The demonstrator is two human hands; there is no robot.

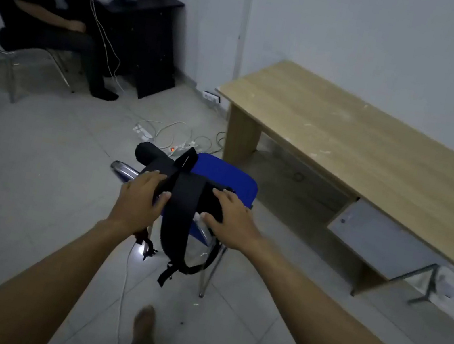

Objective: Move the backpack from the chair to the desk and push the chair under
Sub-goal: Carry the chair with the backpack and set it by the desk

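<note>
Gripping one backpack (185, 192), two hands

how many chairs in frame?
2. Blue chair under the backpack, left of the desk; metal chair far left with someone seated. A leg by the desk's right end may be a third.

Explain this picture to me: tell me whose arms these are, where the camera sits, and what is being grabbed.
There is no machine here. The single picture comes from a wide-angle camera worn on a person's head, looking down at their own bare arms. The left hand and right hand grip a black fabric backpack from both sides. It sits on a blue-cushioned metal-legged chair, straps dangling. To the right stands a light wooden desk; nothing lies on the part of its top that shows. White cables trail across the tiled floor behind, and another person sits at the far left.
</note>
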